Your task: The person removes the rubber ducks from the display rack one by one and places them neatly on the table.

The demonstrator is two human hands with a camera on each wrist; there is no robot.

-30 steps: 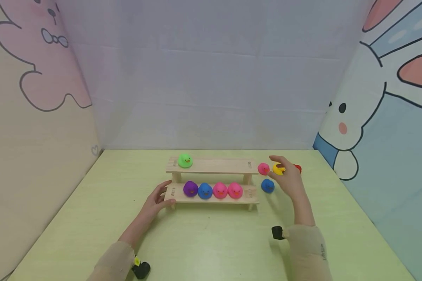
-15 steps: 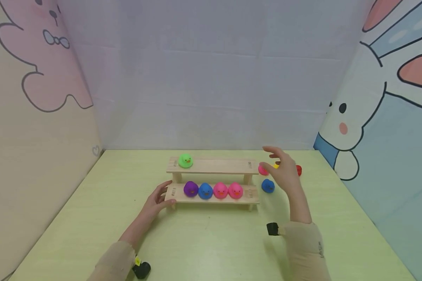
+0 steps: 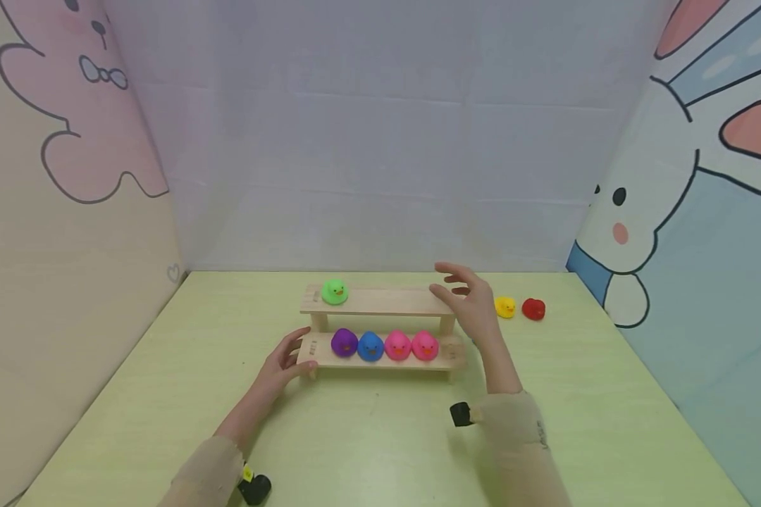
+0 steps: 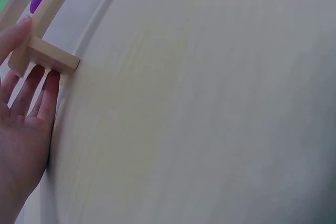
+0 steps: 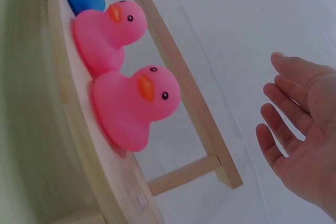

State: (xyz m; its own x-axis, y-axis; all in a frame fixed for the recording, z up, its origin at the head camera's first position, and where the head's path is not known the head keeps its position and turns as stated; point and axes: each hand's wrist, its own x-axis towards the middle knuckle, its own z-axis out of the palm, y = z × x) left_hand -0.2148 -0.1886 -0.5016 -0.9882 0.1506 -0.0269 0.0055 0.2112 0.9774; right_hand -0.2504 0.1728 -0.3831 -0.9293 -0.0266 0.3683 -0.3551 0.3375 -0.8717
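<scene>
A two-tier wooden rack (image 3: 387,301) stands on the table. On its upper tier, at the left, sits a green rubber duck (image 3: 335,292). Along the lower tier are a purple duck (image 3: 344,343), a blue duck (image 3: 370,346) and two pink ducks (image 5: 131,106). My left hand (image 3: 283,362) holds the lower tier's left end, thumb on the plank and fingers by the leg (image 4: 52,56). My right hand (image 3: 475,306) is over the upper tier's right end, fingers spread and loosely bent, holding nothing; the right wrist view shows it apart from the rack.
A yellow duck (image 3: 505,307) and a red duck (image 3: 534,309) lie on the table (image 3: 609,394) to the right of the rack. Whatever is behind the right hand and forearm is hidden. A pale curtain (image 3: 380,176) closes off the back.
My right hand has moved left, from over the loose ducks to the rack's right end. It now covers where the loose pink and blue ducks were. My left hand stays put.
</scene>
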